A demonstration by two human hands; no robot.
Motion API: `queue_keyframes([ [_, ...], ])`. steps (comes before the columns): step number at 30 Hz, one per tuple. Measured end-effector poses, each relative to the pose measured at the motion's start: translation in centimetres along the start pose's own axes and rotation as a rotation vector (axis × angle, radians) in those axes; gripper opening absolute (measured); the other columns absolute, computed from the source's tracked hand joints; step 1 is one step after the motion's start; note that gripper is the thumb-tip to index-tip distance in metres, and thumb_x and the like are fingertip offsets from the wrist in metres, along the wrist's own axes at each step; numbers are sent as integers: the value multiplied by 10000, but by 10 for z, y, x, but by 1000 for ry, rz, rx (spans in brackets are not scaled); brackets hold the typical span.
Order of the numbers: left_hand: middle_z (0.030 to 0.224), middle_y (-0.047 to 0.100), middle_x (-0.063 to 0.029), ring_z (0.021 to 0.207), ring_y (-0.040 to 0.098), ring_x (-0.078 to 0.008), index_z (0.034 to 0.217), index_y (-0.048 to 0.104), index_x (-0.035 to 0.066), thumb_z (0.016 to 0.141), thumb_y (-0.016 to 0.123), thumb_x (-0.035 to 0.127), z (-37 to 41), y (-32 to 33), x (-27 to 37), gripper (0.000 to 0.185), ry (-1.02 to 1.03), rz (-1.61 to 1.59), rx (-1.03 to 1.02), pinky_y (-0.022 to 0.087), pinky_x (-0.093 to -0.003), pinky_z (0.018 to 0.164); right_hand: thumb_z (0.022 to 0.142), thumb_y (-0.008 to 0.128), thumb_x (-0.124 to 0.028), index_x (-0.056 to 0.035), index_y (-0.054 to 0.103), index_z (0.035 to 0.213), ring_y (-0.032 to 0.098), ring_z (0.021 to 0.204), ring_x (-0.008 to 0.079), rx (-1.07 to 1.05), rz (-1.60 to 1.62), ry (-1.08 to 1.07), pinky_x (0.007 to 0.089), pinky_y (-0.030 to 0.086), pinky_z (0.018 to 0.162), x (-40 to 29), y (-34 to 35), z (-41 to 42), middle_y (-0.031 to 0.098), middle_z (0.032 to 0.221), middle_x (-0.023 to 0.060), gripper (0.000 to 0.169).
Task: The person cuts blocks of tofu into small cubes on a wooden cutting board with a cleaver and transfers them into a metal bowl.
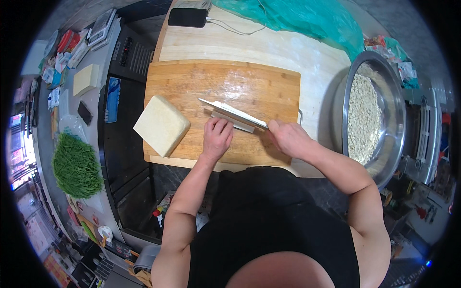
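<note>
My right hand [288,138] grips the handle of a wide-bladed knife [239,118] over a wooden cutting board [223,79]. Pale bits lie along the blade's upper side. Beneath and in front of the blade is a flat pale slab, likely tofu [242,126]. The curled fingers of my left hand [218,135] rest at this slab's near left end; their tips are partly hidden. A large pale block, likely tofu [160,124], sits at the board's left edge. To the right, a big steel bowl [398,118] holds many small pale chopped pieces [363,118].
Teal plastic sheeting [306,18] lies along the table's back, with a charging phone [188,18] at the back left. On the left counter are chopped greens [76,165], another pale block [85,80] and a dark phone [85,112].
</note>
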State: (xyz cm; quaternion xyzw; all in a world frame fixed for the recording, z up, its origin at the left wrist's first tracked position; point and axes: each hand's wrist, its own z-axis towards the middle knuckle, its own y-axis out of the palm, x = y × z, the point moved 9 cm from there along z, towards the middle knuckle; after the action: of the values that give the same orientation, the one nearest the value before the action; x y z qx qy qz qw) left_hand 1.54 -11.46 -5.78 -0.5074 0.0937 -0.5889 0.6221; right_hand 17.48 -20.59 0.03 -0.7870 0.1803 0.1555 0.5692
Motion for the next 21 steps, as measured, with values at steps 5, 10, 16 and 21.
queue_keyframes([
  [5, 1089, 629, -91, 1041, 567, -333, 1014, 699, 50, 764, 745, 15, -1, 0, -1, 257, -13, -12, -12, 498, -416, 878, 900, 543, -65, 21, 512, 970, 677, 747, 440, -68, -45, 8, 525, 547, 643, -16, -4, -7, 653, 875, 247, 115],
  [10, 1094, 630, -98, 1035, 571, -346, 999, 690, 41, 764, 740, -1, 1, -1, 0, 244, -29, -41, -21, 505, -415, 866, 914, 522, -67, 22, 511, 968, 687, 755, 433, -135, -74, 43, 525, 553, 650, -16, 0, -2, 657, 858, 240, 105],
  [16, 1040, 640, -100, 1009, 564, -339, 1002, 695, 35, 793, 730, -1, 6, -2, 1, 216, -22, -58, -11, 477, -422, 894, 940, 511, -102, 24, 513, 970, 689, 766, 440, -120, -64, 56, 524, 554, 651, 2, 34, 11, 664, 859, 239, 130],
  [21, 1049, 642, -107, 1015, 570, -339, 1026, 697, 28, 793, 731, 21, 4, 2, 1, 236, -19, -26, -34, 484, -427, 893, 986, 504, -184, 11, 535, 975, 681, 759, 457, -79, -2, 115, 553, 544, 677, 14, 32, 13, 672, 868, 236, 198],
])
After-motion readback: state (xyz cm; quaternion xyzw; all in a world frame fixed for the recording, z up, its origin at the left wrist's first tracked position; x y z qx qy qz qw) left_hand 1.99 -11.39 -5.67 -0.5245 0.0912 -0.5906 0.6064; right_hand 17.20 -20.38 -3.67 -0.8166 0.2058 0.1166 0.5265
